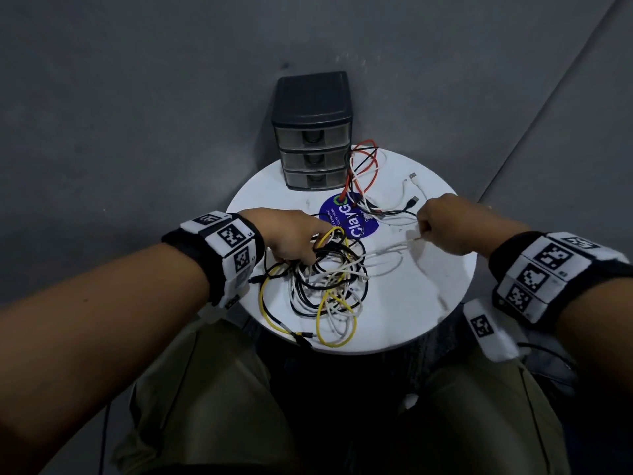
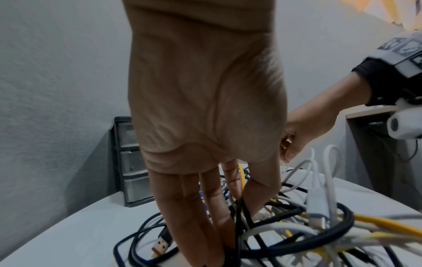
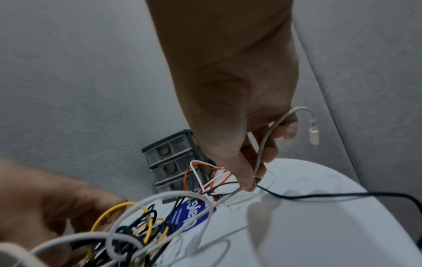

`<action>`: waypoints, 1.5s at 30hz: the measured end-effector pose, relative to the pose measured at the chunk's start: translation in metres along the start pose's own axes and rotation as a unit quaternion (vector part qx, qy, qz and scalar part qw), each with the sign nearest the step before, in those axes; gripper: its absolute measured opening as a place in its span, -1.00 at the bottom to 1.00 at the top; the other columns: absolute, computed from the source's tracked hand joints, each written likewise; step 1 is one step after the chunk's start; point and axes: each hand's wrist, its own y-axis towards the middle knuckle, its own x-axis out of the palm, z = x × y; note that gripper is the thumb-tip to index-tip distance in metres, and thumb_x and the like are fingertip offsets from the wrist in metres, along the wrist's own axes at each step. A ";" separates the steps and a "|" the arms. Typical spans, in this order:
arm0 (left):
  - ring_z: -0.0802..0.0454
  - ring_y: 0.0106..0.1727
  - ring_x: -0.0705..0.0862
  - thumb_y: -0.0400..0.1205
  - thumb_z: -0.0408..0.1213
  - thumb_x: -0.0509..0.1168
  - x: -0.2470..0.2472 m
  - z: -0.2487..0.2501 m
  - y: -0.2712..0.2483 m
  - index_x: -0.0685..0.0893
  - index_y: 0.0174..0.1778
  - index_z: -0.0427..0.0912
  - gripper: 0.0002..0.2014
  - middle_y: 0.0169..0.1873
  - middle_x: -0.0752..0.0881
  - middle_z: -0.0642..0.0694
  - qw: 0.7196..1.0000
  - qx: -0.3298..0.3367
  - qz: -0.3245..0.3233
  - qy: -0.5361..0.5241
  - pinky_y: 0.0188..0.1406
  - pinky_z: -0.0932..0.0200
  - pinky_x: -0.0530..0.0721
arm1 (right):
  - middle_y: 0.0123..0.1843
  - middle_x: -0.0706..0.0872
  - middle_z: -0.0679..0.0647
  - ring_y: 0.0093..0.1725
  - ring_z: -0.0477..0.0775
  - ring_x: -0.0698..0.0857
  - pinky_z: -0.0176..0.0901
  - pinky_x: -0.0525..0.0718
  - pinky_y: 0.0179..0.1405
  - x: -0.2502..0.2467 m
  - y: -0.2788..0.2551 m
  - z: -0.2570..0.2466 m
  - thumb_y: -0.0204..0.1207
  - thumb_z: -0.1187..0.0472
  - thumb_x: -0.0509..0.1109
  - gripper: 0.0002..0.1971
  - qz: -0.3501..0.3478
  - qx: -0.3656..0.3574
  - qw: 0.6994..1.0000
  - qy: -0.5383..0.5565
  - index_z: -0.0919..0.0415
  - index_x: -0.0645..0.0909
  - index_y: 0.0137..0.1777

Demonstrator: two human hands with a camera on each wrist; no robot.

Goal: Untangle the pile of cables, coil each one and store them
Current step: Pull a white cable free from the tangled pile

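A tangled pile of yellow, black and white cables lies on the round white table. My left hand bears down on the pile's far left side. In the left wrist view its straight fingers press into the cables, with black and yellow strands between thumb and forefinger. To the right of the pile, my right hand pinches a white cable that runs taut out of the pile. The right wrist view shows this cable passing through the right hand, its plug dangling behind.
A dark three-drawer unit stands at the table's far edge, drawers closed. A looser bundle of red, black and white cables lies beside it, over a blue sticker. Bare tabletop shows on the right and near right. My knees are under the near edge.
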 end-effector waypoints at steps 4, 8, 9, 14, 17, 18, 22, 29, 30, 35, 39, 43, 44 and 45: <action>-0.12 -0.16 0.64 0.64 -0.27 0.41 0.001 0.000 0.000 0.41 -0.18 0.14 -0.70 -0.18 0.59 0.01 1.000 0.006 0.012 -0.010 -0.19 -0.04 0.69 | 0.03 0.71 0.20 0.02 0.30 0.69 -0.01 0.69 -0.08 -0.012 -0.002 0.010 0.59 0.28 0.27 -0.87 0.017 0.012 1.000 -0.013 0.13 0.62 -0.14; -0.18 -0.08 0.72 0.63 -0.24 0.40 -0.002 0.004 0.000 0.53 0.04 0.17 -0.77 -0.18 0.63 0.04 1.000 0.014 0.019 -0.003 -0.06 -0.14 0.79 | 0.03 0.68 0.15 0.07 0.31 0.67 -0.03 0.63 -0.10 -0.021 -0.005 0.015 0.56 0.27 0.28 -0.87 0.028 0.032 0.999 -0.020 0.07 0.41 -0.17; -0.16 -0.09 0.71 0.63 -0.24 0.40 -0.003 0.004 0.000 0.53 0.06 0.16 -0.77 -0.18 0.63 0.03 1.000 0.012 0.019 0.000 -0.08 -0.11 0.78 | 0.03 0.68 0.14 0.06 0.31 0.68 -0.05 0.63 -0.12 -0.020 -0.005 0.015 0.56 0.27 0.27 -0.88 0.030 0.030 0.999 -0.025 0.08 0.42 -0.18; 0.00 -0.23 0.58 0.67 -0.28 0.37 -0.005 0.004 0.001 0.45 -0.05 0.07 -0.79 -0.18 0.56 0.02 1.000 0.002 -0.008 0.029 -0.30 0.08 0.55 | -0.07 0.65 0.01 0.07 0.16 0.63 -0.20 0.47 -0.31 -0.008 -0.010 0.008 0.64 0.25 0.31 -0.81 -0.005 -0.028 0.999 0.021 -0.01 0.62 -0.17; -0.01 -0.19 0.51 0.69 -0.33 0.32 -0.005 0.005 -0.001 0.40 0.04 0.05 -0.77 -0.22 0.52 0.05 0.998 0.008 -0.004 0.056 -0.23 0.07 0.42 | -0.09 0.71 0.04 0.07 0.21 0.67 -0.09 0.60 -0.08 0.004 -0.010 0.002 0.57 0.38 0.30 -0.77 0.000 -0.070 0.994 0.081 0.00 0.64 -0.12; -0.02 -0.18 0.51 0.69 -0.34 0.30 -0.006 0.006 -0.003 0.40 0.05 0.05 -0.77 -0.22 0.53 0.05 0.998 0.014 0.000 0.058 -0.23 0.08 0.42 | -0.06 0.71 0.04 0.05 0.20 0.67 -0.10 0.58 -0.08 0.007 -0.009 -0.001 0.54 0.43 0.26 -0.70 -0.003 -0.076 0.993 0.095 0.00 0.67 0.00; 0.02 -0.24 0.50 0.69 -0.35 0.27 -0.005 0.006 -0.007 0.44 0.09 -0.01 -0.82 -0.26 0.51 0.09 0.998 0.015 0.020 0.063 -0.37 0.18 0.38 | 0.03 0.67 0.03 0.02 0.06 0.55 -0.19 0.42 -0.01 0.015 -0.005 -0.021 0.57 0.48 0.18 -0.49 -0.033 -0.117 0.984 0.132 -0.05 0.65 0.34; 0.02 -0.23 0.56 0.75 -0.28 0.29 -0.004 -0.002 -0.011 0.50 0.14 -0.11 -0.89 -0.14 0.59 -0.05 0.999 -0.002 0.031 0.039 -0.29 0.08 0.57 | 0.20 0.69 0.00 0.15 0.06 0.58 -0.07 0.56 0.13 0.006 -0.008 -0.030 0.57 0.41 0.26 -0.50 -0.019 -0.154 0.984 0.091 -0.06 0.62 0.42; 0.02 -0.25 0.60 0.76 -0.27 0.30 -0.005 -0.003 -0.012 0.52 0.14 -0.11 -0.90 -0.10 0.62 -0.08 0.999 -0.008 0.031 0.023 -0.19 0.02 0.64 | 0.13 0.67 -0.05 0.17 0.09 0.61 -0.02 0.60 0.15 -0.003 -0.013 -0.032 0.54 0.41 0.30 -0.50 0.013 -0.168 0.981 0.093 -0.06 0.64 0.39; -0.06 -0.10 0.76 0.68 -0.19 0.43 -0.009 -0.007 -0.018 0.57 0.18 0.00 -0.78 -0.03 0.72 -0.04 0.998 -0.031 0.042 -0.043 0.00 -0.03 0.74 | -0.18 0.79 -0.10 -0.21 -0.08 0.69 -0.18 0.62 -0.12 -0.039 -0.046 -0.062 0.42 0.32 0.47 -0.78 0.069 -0.292 0.939 0.169 0.02 0.81 -0.04; 0.07 -0.20 0.79 0.63 -0.10 0.48 -0.011 0.000 -0.021 0.59 0.13 -0.01 -0.75 -0.05 0.77 -0.07 0.994 -0.056 0.059 -0.078 -0.19 0.10 0.66 | -0.29 0.80 -0.13 -0.31 -0.14 0.70 -0.29 0.59 -0.26 -0.025 -0.063 -0.105 0.42 0.18 0.62 -0.83 -0.149 -0.356 0.915 0.119 0.06 0.88 0.01; 0.00 -0.18 0.71 0.66 -0.13 0.44 -0.006 0.005 -0.028 0.62 0.14 -0.04 -0.80 0.00 0.82 -0.21 0.986 -0.039 0.083 -0.141 -0.24 0.16 0.58 | -0.38 0.51 -0.26 -0.35 -0.15 0.50 -0.30 0.38 -0.34 0.000 -0.063 -0.125 0.39 0.08 0.68 -0.58 -0.149 -0.367 0.917 0.041 0.01 0.78 0.27; -0.01 -0.15 0.69 0.66 -0.14 0.44 -0.005 0.006 -0.030 0.63 0.13 -0.02 -0.81 0.02 0.82 -0.23 0.983 -0.028 0.089 -0.159 -0.20 0.14 0.57 | -0.37 0.50 -0.26 -0.31 -0.10 0.49 -0.23 0.38 -0.28 0.003 -0.062 -0.127 0.40 0.08 0.67 -0.59 -0.143 -0.363 0.920 0.033 0.02 0.78 0.25; -0.01 -0.11 0.68 0.66 -0.15 0.45 -0.004 0.007 -0.034 0.64 0.14 -0.01 -0.81 0.04 0.81 -0.22 0.980 -0.016 0.093 -0.175 -0.16 0.13 0.55 | -0.38 0.51 -0.25 -0.27 -0.06 0.51 -0.21 0.38 -0.24 0.005 -0.061 -0.129 0.40 0.09 0.67 -0.65 -0.142 -0.359 0.922 0.032 0.05 0.80 0.19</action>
